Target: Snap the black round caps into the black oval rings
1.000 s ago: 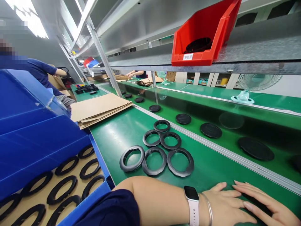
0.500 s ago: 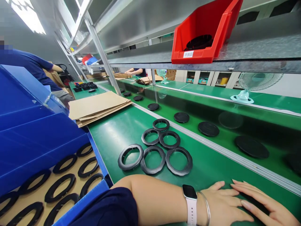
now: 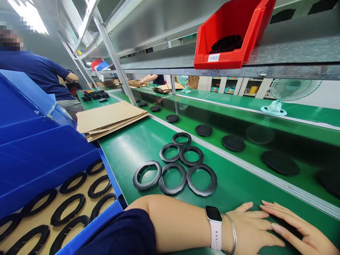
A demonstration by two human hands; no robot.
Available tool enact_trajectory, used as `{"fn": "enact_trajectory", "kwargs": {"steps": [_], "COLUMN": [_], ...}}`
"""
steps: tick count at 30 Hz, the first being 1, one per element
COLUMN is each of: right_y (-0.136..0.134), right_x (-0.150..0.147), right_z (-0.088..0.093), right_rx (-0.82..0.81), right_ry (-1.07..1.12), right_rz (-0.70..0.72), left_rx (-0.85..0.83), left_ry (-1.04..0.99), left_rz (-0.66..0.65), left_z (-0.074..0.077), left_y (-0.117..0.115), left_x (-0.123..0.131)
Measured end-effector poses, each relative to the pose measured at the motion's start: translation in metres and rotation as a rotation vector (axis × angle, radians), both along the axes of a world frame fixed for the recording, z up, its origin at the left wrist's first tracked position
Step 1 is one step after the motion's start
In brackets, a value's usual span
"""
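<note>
My left hand, with a watch and a silver bangle at the wrist, lies on the green tabletop with its fingers spread. At the lower right, my right hand rests with fingers stretched out, its fingertips close to those of the left; whether they touch is unclear. Neither hand shows anything held. Beyond my left forearm several black rings lie flat in a cluster, the nearest ones being a right ring, a middle ring and a left ring.
Black discs sit in a row on the green conveyor. At left, a blue box holds more rings on cardboard. Cardboard sheets lie behind it. Overhead, a red bin stands on a metal shelf. A person is at far left.
The discs on the conveyor have shifted slightly to the left and away. The person at far left has moved an arm. My hands have stayed nearly still.
</note>
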State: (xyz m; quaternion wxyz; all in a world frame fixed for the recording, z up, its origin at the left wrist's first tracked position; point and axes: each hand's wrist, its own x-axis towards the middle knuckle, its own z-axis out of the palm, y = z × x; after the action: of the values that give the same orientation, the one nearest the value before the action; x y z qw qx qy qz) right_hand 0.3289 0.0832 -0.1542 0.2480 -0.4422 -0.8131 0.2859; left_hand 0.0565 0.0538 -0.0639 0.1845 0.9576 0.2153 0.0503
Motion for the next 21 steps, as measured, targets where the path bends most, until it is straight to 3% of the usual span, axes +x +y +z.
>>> {"fn": "enact_trajectory", "kwargs": {"steps": [8,17,21], "right_y": [0.001,-0.008,-0.012], "right_x": [-0.008,-0.029,-0.032], "right_z": [0.013,0.059,0.064], "right_rx": [0.058,-0.041,-0.071], "right_ry": [-0.016,-0.065,-0.028], "right_rz": [0.011,-0.008,-0.02], "left_rx": [0.018,-0.079,-0.098], "left_ry": [-0.006,-0.08,-0.083], "left_rz": [0.008,0.045,0.036], "left_z": [-0.001,-0.005,-0.002], "left_y": [-0.001,-0.003,-0.004], "left_x": [0.0,-0.002,-0.002]}}
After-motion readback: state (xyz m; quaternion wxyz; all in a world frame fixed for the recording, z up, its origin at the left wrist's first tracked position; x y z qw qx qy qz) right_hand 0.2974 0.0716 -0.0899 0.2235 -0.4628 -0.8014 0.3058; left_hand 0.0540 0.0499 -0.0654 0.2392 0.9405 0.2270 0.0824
